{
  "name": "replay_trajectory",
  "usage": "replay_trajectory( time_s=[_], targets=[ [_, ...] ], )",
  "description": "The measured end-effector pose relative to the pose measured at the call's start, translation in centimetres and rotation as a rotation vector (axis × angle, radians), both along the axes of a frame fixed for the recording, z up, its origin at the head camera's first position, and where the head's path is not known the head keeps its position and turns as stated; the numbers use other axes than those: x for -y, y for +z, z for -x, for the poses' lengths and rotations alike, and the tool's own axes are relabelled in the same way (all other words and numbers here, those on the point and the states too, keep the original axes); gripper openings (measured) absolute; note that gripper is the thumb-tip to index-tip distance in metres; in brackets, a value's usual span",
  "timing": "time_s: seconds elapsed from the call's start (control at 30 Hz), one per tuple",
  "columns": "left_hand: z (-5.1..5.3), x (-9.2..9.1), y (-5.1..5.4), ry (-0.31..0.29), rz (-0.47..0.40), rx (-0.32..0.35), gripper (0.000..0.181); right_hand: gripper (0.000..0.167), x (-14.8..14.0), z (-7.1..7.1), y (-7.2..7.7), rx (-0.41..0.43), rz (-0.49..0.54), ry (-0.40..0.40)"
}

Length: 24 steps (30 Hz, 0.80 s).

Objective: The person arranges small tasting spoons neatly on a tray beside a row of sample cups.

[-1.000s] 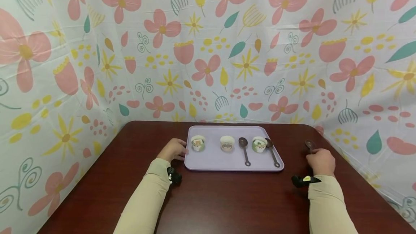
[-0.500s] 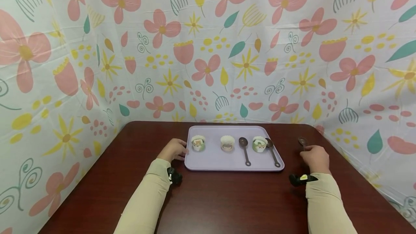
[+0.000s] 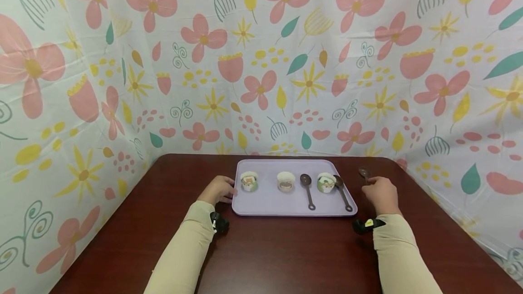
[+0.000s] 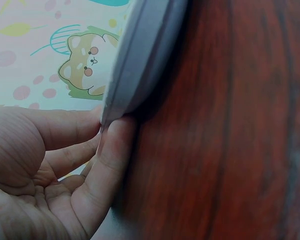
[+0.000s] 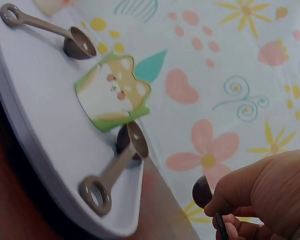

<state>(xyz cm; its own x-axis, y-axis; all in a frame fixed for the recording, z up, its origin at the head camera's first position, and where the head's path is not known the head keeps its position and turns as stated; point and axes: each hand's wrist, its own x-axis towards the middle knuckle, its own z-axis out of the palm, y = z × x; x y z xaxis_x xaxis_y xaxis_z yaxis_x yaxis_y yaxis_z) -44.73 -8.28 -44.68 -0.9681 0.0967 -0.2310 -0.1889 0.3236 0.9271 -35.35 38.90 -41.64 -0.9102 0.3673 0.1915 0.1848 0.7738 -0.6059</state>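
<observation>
My left hand [image 3: 218, 188] grips the left rim of a pale lilac tray [image 3: 265, 205]; the left wrist view has thumb and fingers on either side of that rim. To the tray's right, my right hand [image 3: 381, 193] pinches the handle of a brown measuring spoon [image 3: 364, 173], whose round bowl [image 5: 202, 192] points away from the hand. Two similar spoons lie on the tray: one [image 3: 308, 191] right of the middle, another [image 3: 344, 194] by the right edge. Between them stands a green-and-white paper cup [image 3: 326, 183] with an animal print.
A pinkish paper cup [image 3: 285, 181] stands mid-tray, and a green-and-white one [image 3: 249, 181] at its left. The tray lies toward the back of a dark reddish-brown table [image 3: 282, 257]. A flower-print cloth [image 3: 261, 58] hangs behind and along the sides.
My right hand has moved left toward the tray, carrying the measuring spoon. The left hand, tray, cups and the other spoons have stayed in place.
</observation>
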Motion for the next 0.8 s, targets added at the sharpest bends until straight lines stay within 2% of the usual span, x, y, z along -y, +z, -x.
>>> replay_trajectory(
  time_s=[0.37,0.57,0.8],
  targets=[
    [-0.2,0.0,0.0,-0.005,-0.01,-0.003,0.049,0.043,2.8,0.7,0.7,-0.025,0.009,0.041],
    [-0.2,0.0,0.0,-0.005,-0.012,-0.002,0.05,0.044,4.4,0.9,1.1,-0.023,0.029,0.09],
    [-0.3,-0.1,0.1,0.002,-0.009,-0.002,0.049,0.045,6.8,1.4,1.3,-0.049,-0.003,0.136]
  ],
)
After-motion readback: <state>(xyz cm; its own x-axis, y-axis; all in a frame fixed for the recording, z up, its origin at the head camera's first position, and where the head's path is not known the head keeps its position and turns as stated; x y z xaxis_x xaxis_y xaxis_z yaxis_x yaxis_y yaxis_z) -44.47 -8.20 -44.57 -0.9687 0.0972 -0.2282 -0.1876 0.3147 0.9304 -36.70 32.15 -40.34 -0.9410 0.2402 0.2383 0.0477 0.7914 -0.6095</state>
